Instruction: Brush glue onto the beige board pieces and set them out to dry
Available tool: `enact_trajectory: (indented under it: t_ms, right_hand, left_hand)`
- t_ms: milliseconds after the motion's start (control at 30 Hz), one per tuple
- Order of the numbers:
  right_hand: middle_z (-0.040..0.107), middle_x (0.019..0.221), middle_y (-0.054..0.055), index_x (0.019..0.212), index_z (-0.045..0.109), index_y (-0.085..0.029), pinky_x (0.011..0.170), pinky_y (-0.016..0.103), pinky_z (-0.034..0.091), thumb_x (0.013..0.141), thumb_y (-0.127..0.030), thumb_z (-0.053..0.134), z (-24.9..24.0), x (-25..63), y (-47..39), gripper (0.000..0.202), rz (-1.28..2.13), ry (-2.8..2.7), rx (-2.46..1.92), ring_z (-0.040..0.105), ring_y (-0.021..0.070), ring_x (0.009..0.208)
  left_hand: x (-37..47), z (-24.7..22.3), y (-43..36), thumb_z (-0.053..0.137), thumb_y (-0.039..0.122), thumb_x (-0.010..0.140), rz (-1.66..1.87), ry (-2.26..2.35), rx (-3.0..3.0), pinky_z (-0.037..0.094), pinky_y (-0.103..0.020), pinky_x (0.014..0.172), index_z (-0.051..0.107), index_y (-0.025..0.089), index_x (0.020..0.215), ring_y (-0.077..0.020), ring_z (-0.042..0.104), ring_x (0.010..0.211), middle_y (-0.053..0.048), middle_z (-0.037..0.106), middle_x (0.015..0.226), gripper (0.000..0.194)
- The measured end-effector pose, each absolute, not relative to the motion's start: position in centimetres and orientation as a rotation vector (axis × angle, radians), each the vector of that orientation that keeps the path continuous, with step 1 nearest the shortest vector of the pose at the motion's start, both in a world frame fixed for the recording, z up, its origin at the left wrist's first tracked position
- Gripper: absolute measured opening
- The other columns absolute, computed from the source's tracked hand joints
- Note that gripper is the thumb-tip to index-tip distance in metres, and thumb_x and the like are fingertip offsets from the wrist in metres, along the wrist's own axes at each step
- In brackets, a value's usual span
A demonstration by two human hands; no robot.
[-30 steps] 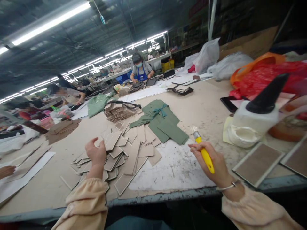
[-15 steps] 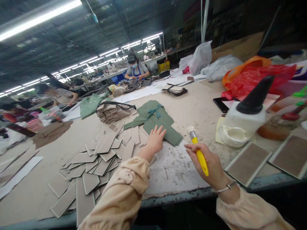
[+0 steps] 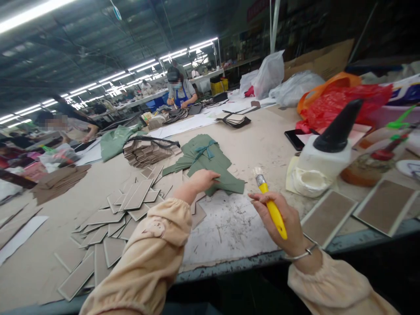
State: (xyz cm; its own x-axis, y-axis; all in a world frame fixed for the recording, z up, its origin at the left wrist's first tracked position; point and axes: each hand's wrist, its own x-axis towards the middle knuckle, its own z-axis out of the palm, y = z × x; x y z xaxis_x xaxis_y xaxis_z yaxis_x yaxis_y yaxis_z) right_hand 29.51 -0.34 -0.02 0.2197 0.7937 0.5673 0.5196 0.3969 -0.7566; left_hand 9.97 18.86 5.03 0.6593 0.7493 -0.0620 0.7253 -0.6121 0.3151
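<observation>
My left hand (image 3: 201, 180) is closed at the near edge of a tied bundle of green flat pieces (image 3: 210, 151), its fingers over the edge; the thumb is largely hidden. A dark teal strip is knotted round the bundle. In my right hand (image 3: 284, 218) is a yellow-handled paintbrush (image 3: 274, 214), bristles up and tipped away from me, above the table's front part. Left of my left hand lies a loose heap of brown rectangular pieces (image 3: 111, 218) with pale edges.
A white bottle with a black cone top (image 3: 328, 153) stands at the right, near a phone (image 3: 294, 139) and red plastic bag (image 3: 348, 105). Two brown panels (image 3: 328, 218) lie by the front edge. Behind the heap is a strapped brown stack (image 3: 147, 153). A person (image 3: 180, 92) works farther back.
My left hand has gone from spread fingers to closed at the green bundle's edge. My right hand still holds the paintbrush. The whole view has shifted slightly.
</observation>
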Motion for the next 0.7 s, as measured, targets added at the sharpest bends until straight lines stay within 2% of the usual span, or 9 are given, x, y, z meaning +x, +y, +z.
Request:
enact_trajectory:
  t_ms: [100,167,300,433,567,633,700]
  right_hand:
    - [0.069,0.096,0.005,0.108,0.054,-0.024,0.074,0.032,0.057,0.088,-0.030,0.057,0.1,29.8,-0.9,0.021,0.376,-1.351,-1.164,0.069,0.0182,0.082]
    - [0.066,0.087,0.003,0.109,0.057,-0.025,0.068,0.030,0.057,0.089,-0.033,0.055,0.1,29.9,-1.1,0.021,0.394,-1.251,-1.135,0.067,0.0166,0.073]
    - [0.058,0.073,0.001,0.105,0.062,-0.023,0.053,0.027,0.050,0.092,-0.039,0.048,-0.1,29.6,-1.0,0.025,0.473,-1.117,-1.164,0.057,0.0136,0.057]
    - [0.051,0.062,0.000,0.107,0.064,-0.019,0.048,0.027,0.043,0.093,-0.044,0.046,-0.5,29.0,-0.8,0.034,0.616,-1.171,-1.167,0.050,0.0134,0.053]
    - [0.049,0.060,-0.001,0.098,0.065,-0.018,0.048,0.026,0.040,0.092,-0.045,0.047,-0.1,28.8,-1.2,0.033,0.673,-1.158,-1.180,0.047,0.0127,0.054]
    - [0.049,0.060,-0.001,0.093,0.064,-0.018,0.048,0.025,0.040,0.091,-0.045,0.050,0.2,28.6,-1.4,0.031,0.722,-1.110,-1.205,0.047,0.0115,0.053]
    - [0.049,0.059,-0.002,0.090,0.064,-0.018,0.047,0.023,0.039,0.090,-0.047,0.052,0.5,28.2,-1.6,0.031,0.836,-1.079,-1.235,0.046,0.0105,0.052]
  left_hand:
    - [7.0,7.8,15.2,0.053,0.027,0.084,0.211,1.283,2.513,0.042,-0.028,0.074,0.071,0.020,0.091,-0.0228,0.063,0.081,-0.007,0.071,0.083,0.020]
    - [4.9,8.6,12.0,0.060,0.030,0.079,0.217,1.218,2.354,0.040,-0.025,0.063,0.071,0.021,0.088,-0.0198,0.061,0.069,-0.003,0.069,0.075,0.016]
    - [3.6,6.4,6.7,0.069,0.030,0.072,0.014,1.001,2.046,0.038,-0.022,0.054,0.068,0.022,0.083,-0.0179,0.059,0.066,0.000,0.068,0.074,0.013]
    - [6.0,2.3,5.3,0.072,0.027,0.070,-0.093,0.985,2.249,0.044,-0.025,0.061,0.069,0.021,0.091,-0.0208,0.062,0.073,-0.003,0.070,0.081,0.023]
    - [6.4,0.6,4.4,0.071,0.030,0.074,0.087,1.113,2.575,0.048,-0.037,0.086,0.058,0.015,0.120,-0.0282,0.060,0.100,-0.014,0.064,0.113,0.050]
    - [4.4,0.4,3.1,0.065,0.028,0.080,0.237,1.199,2.673,0.046,-0.041,0.094,0.055,0.015,0.123,-0.0281,0.055,0.109,-0.014,0.059,0.121,0.046]
    - [1.3,0.1,1.4,0.057,0.022,0.086,0.342,1.265,2.688,0.047,-0.040,0.093,0.058,0.018,0.118,-0.0251,0.055,0.109,-0.012,0.059,0.118,0.032]
